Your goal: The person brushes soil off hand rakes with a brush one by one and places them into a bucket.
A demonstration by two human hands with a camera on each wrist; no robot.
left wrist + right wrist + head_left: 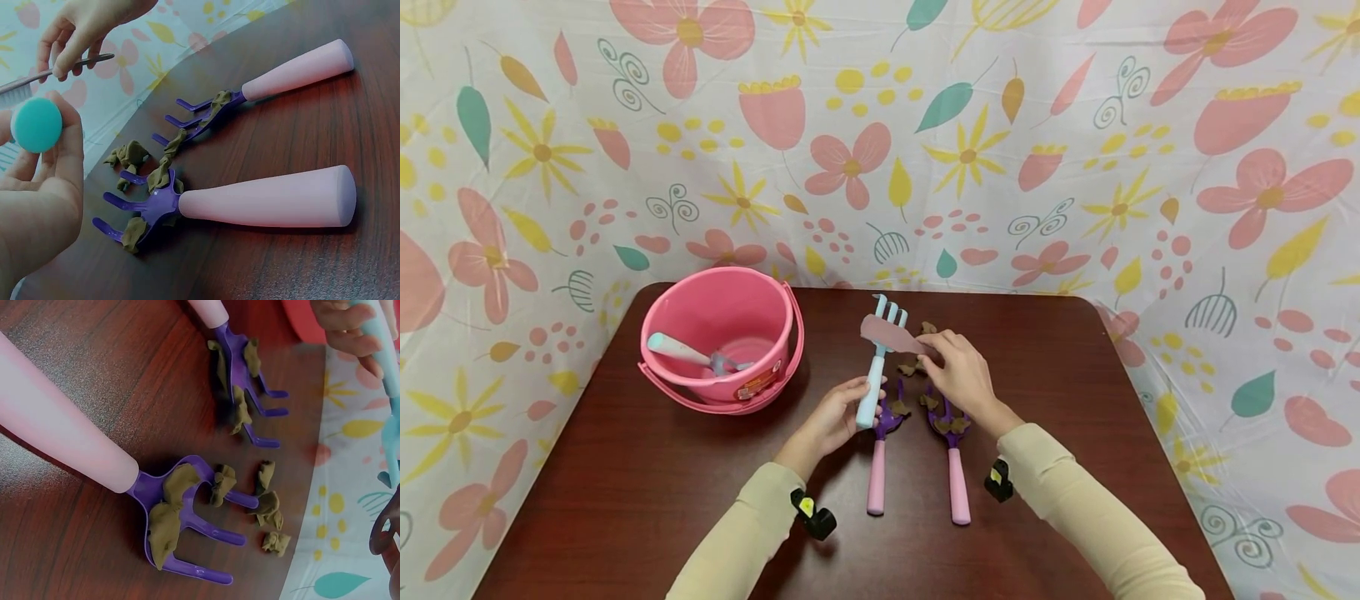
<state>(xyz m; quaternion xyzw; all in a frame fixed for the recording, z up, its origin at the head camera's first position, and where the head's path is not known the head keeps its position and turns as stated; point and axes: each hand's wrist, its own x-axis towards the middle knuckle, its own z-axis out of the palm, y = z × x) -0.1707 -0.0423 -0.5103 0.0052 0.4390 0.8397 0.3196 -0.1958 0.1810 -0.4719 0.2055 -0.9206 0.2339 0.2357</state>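
My left hand [831, 419] grips the pale blue handle of a hand rake [872, 392] and holds it raised, tines pointing away. In my right hand [961, 373] I pinch the thin handle of a mauve brush [887, 333], whose head lies across the rake near the base of its tines. Pale bristles show under the brush in the left wrist view. Below my hands lie two purple hand rakes with pink handles, one at the left [877, 479] and one at the right [958, 487]. Brown clay-like lumps [164, 532] cling to their purple heads.
A pink bucket [700, 388] stands at the table's left back, its handle hanging down. Inside leans a tool with a pale blue handle [679, 348]. More brown lumps [267, 503] lie on the dark wooden table [1060, 367] beyond the purple tines. A flower-printed cloth [850, 100] hangs behind.
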